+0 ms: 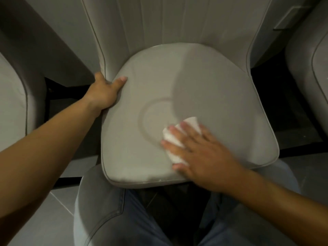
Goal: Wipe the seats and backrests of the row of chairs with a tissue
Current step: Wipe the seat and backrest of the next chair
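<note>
Tissue [179, 139]: white, folded into a pad; lies on the front right part of the seat, pinned flat under the right hand.
Seat [213, 89]: grey padded cushion of the middle chair, with a pressed oval contour near its centre.
Right hand [200, 153]: palm down, fingers straight and spread over the tissue; it presses, it does not clutch.
Left hand [104, 93]: grips the left edge of the chair where seat meets backrest, thumb on the cushion, fingers wrapped behind the side wing.
Backrest [159, 20]: upright, ribbed, no hand on it.
Neighbouring chairs [14, 96]: one on each side, partly in view.
Step in hand: wiping the seat, by the look of it.
Next move: probably strokes toward the unwiped rear and left of the cushion, with even pressure to keep the pad flat, then the backrest.
</note>
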`<state>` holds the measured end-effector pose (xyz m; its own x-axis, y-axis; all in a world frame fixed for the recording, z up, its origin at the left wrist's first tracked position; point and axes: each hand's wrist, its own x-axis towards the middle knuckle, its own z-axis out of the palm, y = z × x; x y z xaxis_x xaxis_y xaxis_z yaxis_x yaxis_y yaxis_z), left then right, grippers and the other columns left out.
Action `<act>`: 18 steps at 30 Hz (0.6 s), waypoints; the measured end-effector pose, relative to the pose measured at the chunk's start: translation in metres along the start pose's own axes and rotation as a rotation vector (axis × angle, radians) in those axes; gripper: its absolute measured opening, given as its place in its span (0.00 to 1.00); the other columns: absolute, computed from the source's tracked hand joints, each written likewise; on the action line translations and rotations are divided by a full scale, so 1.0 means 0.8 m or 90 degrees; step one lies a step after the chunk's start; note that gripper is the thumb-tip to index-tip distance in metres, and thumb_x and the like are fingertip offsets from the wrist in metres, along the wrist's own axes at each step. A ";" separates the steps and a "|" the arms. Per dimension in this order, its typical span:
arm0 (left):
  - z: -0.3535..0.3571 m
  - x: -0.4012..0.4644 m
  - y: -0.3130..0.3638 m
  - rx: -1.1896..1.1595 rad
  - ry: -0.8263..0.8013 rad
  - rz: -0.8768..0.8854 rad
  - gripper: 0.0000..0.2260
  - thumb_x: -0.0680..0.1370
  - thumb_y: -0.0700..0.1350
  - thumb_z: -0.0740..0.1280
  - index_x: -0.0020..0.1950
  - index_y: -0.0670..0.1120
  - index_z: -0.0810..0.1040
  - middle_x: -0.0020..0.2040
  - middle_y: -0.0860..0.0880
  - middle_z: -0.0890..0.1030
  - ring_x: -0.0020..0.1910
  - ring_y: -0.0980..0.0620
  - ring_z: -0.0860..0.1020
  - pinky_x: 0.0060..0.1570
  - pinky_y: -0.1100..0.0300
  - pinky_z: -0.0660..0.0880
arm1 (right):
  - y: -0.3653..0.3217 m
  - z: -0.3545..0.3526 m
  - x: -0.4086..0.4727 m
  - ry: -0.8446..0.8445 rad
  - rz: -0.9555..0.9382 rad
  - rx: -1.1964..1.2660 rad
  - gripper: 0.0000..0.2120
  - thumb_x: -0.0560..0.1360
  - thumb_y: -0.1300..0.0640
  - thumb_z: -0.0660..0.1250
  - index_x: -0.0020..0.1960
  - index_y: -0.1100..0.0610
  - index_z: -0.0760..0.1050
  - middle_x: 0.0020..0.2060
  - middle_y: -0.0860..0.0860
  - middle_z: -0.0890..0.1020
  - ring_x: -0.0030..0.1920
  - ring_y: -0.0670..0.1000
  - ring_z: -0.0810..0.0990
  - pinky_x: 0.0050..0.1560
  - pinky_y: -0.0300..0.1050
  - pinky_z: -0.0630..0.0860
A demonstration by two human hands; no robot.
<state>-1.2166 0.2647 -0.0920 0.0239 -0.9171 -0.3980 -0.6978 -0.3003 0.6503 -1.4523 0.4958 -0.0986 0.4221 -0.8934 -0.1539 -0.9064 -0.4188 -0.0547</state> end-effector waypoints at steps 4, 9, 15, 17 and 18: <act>0.016 -0.015 -0.006 0.095 0.090 0.042 0.34 0.77 0.66 0.59 0.72 0.41 0.62 0.68 0.39 0.73 0.64 0.37 0.72 0.59 0.48 0.69 | 0.076 -0.007 -0.030 -0.030 0.217 0.024 0.32 0.82 0.33 0.41 0.80 0.45 0.58 0.80 0.51 0.60 0.79 0.59 0.59 0.74 0.64 0.60; 0.020 -0.024 -0.018 0.142 0.076 0.082 0.42 0.75 0.67 0.62 0.78 0.45 0.50 0.74 0.41 0.66 0.69 0.36 0.67 0.66 0.42 0.67 | 0.116 -0.010 -0.001 0.013 0.396 0.120 0.36 0.77 0.32 0.38 0.81 0.46 0.53 0.82 0.51 0.52 0.81 0.58 0.49 0.76 0.66 0.49; 0.024 -0.031 -0.028 0.143 0.103 0.107 0.42 0.72 0.70 0.62 0.77 0.48 0.51 0.72 0.42 0.68 0.68 0.36 0.69 0.64 0.41 0.69 | -0.016 -0.008 0.068 0.101 0.132 0.113 0.28 0.82 0.43 0.46 0.73 0.53 0.72 0.76 0.58 0.67 0.75 0.64 0.65 0.73 0.68 0.58; 0.022 -0.031 -0.026 0.148 0.094 0.107 0.42 0.73 0.70 0.61 0.77 0.48 0.50 0.72 0.41 0.69 0.67 0.36 0.70 0.63 0.41 0.69 | -0.078 -0.004 0.071 0.163 0.029 0.146 0.25 0.83 0.42 0.51 0.73 0.53 0.72 0.76 0.57 0.68 0.75 0.62 0.65 0.74 0.65 0.57; 0.021 -0.031 -0.026 0.147 0.091 0.108 0.43 0.73 0.70 0.61 0.77 0.48 0.50 0.71 0.41 0.69 0.66 0.36 0.70 0.63 0.42 0.69 | -0.106 0.000 0.070 0.160 -0.006 0.146 0.26 0.83 0.41 0.52 0.74 0.52 0.71 0.77 0.56 0.67 0.77 0.60 0.62 0.76 0.63 0.55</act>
<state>-1.2153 0.2980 -0.1066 -0.0184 -0.9814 -0.1909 -0.8438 -0.0872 0.5296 -1.3518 0.4812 -0.1025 0.3954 -0.9138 0.0934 -0.8703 -0.4052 -0.2801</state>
